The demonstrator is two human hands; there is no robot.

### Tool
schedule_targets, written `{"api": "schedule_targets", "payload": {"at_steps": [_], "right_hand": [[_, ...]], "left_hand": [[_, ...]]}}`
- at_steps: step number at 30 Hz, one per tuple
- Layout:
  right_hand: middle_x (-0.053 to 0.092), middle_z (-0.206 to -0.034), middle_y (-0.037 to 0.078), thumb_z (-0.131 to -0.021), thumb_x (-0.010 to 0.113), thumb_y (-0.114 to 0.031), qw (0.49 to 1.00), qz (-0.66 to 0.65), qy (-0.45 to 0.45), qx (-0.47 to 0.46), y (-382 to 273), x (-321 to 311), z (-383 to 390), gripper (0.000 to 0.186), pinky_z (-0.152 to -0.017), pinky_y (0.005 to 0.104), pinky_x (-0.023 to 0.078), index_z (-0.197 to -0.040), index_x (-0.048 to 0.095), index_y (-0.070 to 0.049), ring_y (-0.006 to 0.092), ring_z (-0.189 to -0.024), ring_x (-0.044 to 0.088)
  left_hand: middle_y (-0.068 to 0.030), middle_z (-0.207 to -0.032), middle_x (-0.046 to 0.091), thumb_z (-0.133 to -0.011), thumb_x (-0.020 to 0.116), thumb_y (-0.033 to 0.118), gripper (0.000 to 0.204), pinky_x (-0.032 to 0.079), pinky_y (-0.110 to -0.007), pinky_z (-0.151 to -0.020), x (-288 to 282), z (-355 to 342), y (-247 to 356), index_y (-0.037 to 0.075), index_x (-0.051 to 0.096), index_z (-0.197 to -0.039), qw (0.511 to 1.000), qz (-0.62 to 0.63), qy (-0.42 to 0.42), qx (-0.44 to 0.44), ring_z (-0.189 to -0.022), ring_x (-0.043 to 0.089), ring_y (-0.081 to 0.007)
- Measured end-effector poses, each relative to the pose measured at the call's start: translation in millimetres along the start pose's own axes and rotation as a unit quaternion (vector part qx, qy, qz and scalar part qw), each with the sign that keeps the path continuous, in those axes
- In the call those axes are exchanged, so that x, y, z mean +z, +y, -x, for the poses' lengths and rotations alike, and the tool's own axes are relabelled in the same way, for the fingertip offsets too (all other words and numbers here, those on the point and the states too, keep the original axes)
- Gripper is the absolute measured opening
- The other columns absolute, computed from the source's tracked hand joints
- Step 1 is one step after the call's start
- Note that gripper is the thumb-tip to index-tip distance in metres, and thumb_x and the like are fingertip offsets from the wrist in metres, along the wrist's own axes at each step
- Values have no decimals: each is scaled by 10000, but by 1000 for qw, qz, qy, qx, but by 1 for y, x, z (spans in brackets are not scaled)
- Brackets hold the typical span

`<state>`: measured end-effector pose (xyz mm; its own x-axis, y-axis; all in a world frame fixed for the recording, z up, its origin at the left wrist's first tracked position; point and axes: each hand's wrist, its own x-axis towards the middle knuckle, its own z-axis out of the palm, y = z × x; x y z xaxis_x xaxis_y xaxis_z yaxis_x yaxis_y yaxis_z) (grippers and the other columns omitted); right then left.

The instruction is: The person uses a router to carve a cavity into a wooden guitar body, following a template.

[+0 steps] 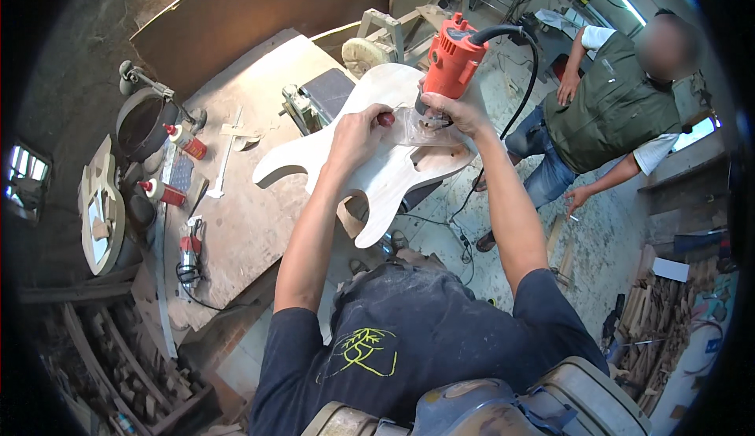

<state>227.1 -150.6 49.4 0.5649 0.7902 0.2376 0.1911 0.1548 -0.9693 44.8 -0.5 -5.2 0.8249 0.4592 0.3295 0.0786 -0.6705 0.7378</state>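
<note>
A pale wooden electric guitar body (366,196) lies near the middle, over the bench corner. On it stands a red handheld router (450,62) with a black hose or cable at its top and a clear base plate (413,133). My left hand (358,133) is closed on a red knob (385,119) of that plate. My right hand (458,115) is closed round the router's lower body, just above the plate. A cavity in the body shows beside the plate, and the cutter is too small to make out.
A plywood bench (236,255) holds glue bottles (185,141), a small power tool (189,257) and strips. A guitar body (102,200) stands at left. A person in a green vest (605,125) stands at right, holding a cigarette-like stick. Cords cross the floor; offcuts (657,326) lie lower right.
</note>
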Motion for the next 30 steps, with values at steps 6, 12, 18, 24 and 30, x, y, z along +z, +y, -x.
{"api": "schedule_targets", "payload": {"at_steps": [6,12,18,24,30], "right_hand": [[703,-995,61,-762,874,-143,1000,1,-9,3,-4,-5,1,457,-658,284,591,-1138,659,0,137,-795,691],[687,-938,48,-743,889,-182,1000,-2,4,-4,-11,4,0,457,-671,294,573,-1096,659,-7,129,-771,678],[673,-964,43,-727,898,-202,1000,18,1,-15,-6,3,-8,515,-688,297,574,-1131,639,-14,129,-822,670],[666,-980,37,-712,904,-224,1000,26,4,-15,0,4,-14,566,-716,303,570,-1159,624,-19,131,-849,664],[705,-990,79,-743,876,-117,1000,-9,-10,-14,-1,10,-19,474,-649,301,591,-1139,651,13,156,-765,695]], "left_hand": [[-138,-959,768,-854,678,89,302,567,-392,-823,4,-3,1,69,728,-1151,1000,15,7,17,-877,745,-312],[-153,-1037,768,-882,691,35,319,559,-348,-882,7,-4,-4,33,702,-1201,999,42,-14,-1,-954,749,-259],[-166,-1041,766,-884,686,22,320,557,-343,-892,3,-8,-3,8,696,-1204,999,51,-3,-4,-968,751,-254],[-182,-1060,763,-873,676,5,363,557,-352,-898,5,-7,-2,11,691,-1235,999,33,22,-10,-993,750,-273],[-182,-1089,761,-864,657,-18,390,560,-355,-907,10,-5,-10,2,686,-1252,997,48,51,-19,-1003,750,-269]]}}
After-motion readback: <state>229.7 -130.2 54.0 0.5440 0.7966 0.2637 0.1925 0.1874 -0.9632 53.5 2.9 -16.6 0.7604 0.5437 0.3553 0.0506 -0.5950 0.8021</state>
